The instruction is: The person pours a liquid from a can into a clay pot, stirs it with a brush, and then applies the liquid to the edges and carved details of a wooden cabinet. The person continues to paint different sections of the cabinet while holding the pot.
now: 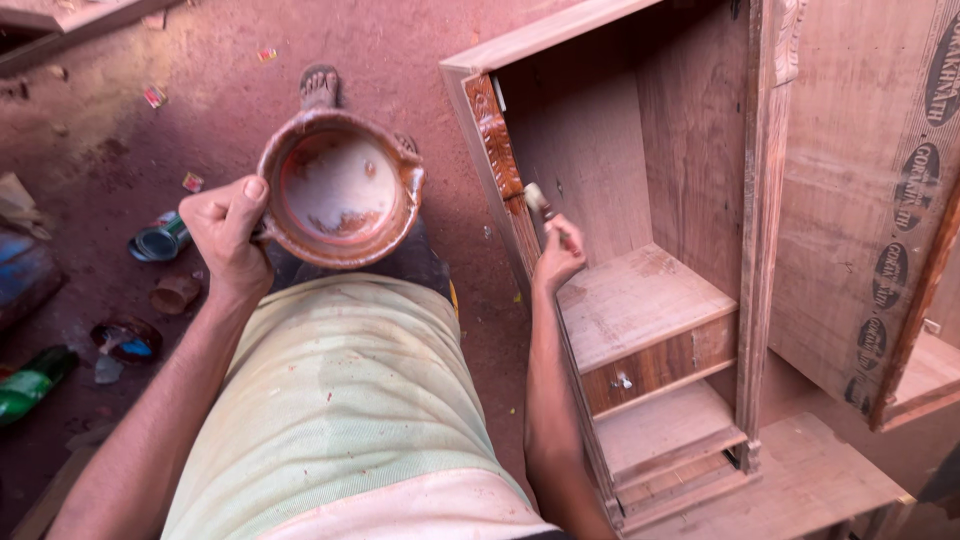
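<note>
Left hand (228, 232) is closed tight around the handle of a stained jug (340, 187), thumb on top, holding it out in front of the torso roughly level; a thin film of reddish-brown liquid sits in the bottom, mostly pale bare base showing. Right hand (558, 255) is wrapped around a brush (540, 203), fingers curled shut on the handle, bristle end pressed against the inner edge of the carved front frame (492, 135) of a wooden cabinet (690, 180). Cabinet lies open toward the camera, with a shelf (640, 300) just beside the right hand and a small drawer (655, 365) below it. Bare foot (320, 88) is on the red floor (100, 120) beyond the jug; a tin can (158, 240), lid (126, 338) and green bottle (30, 382) lie off to the left. Risks, as judgement: jug is held one-handed by the handle, so any tilt while attention is on the brush would likely slop liquid onto the shirt or floor. Brush works right at the frame edge next to bare shelf wood, so a loaded brush could drip or smear onto the shelf. Reach is cramped inside the opening, so knuckles may rub wet surface. Loose clutter near the feet is a trip or knock-over hazard.
</note>
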